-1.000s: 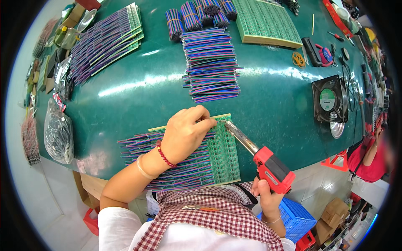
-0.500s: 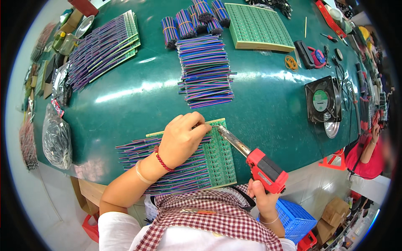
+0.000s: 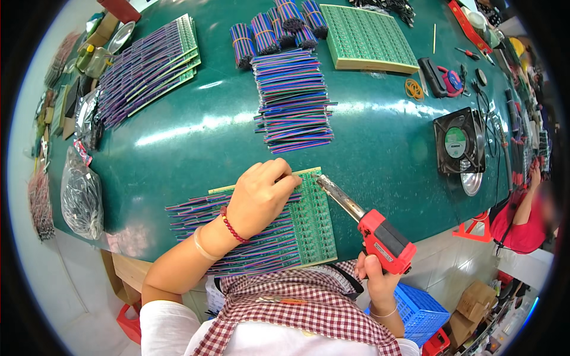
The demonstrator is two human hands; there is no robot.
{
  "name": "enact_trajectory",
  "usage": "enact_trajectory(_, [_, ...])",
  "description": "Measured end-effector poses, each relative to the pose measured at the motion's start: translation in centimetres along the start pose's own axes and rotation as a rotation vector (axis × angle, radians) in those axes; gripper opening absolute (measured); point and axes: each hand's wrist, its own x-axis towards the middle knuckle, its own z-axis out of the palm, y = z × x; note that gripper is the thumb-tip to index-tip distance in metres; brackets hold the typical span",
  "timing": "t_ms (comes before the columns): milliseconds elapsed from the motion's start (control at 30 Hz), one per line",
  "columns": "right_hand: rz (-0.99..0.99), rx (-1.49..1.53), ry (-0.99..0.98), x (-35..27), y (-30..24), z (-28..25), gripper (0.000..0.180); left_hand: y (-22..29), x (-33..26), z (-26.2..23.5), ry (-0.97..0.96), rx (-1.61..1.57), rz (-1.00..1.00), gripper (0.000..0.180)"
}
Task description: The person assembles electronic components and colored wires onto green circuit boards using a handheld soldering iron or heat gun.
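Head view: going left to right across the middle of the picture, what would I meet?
Reddish wire bundle, plastic bag, left hand, red-and-black soldering gun, black fan, co-worker in red.

A black fan [image 3: 456, 142] sits at the frame's right, a filled plastic bag [image 3: 81, 196] at left, a blue crate [image 3: 417, 310] lower right.

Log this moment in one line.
left grip: at wired circuit board | right grip: holding red soldering gun | tip: near board's far edge
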Motion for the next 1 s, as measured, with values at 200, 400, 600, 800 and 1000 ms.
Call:
enact_trajectory(200, [-0.027,0.019,0.042,-0.3,-0.1,0.1,0.033,0.1,0.0,0.0,0.006,0.005,0.023,0.016])
enact_trajectory(400, [-0.055,0.052,0.054,-0.3,-0.2,0.1,0.034,0.7,0.1,-0.6,-0.067,0.148,0.036,0.019])
enact_trajectory(600, [-0.122,0.06,0.109,-1.1,-0.2,-0.6,0.036,2.6,0.6,-3.1,-0.203,0.144,-0.087,0.018])
enact_trajectory(800, [-0.15,0.08,0.112,-1.7,0.1,-1.1,0.038,2.5,-0.6,-2.2,-0.294,0.093,-0.157,0.016])
enact_trajectory(1000, [-0.169,0.09,0.101,-2.1,0.8,-1.5,0.039,2.8,-1.6,-1.1,-0.162,-0.031,-0.165,0.016])
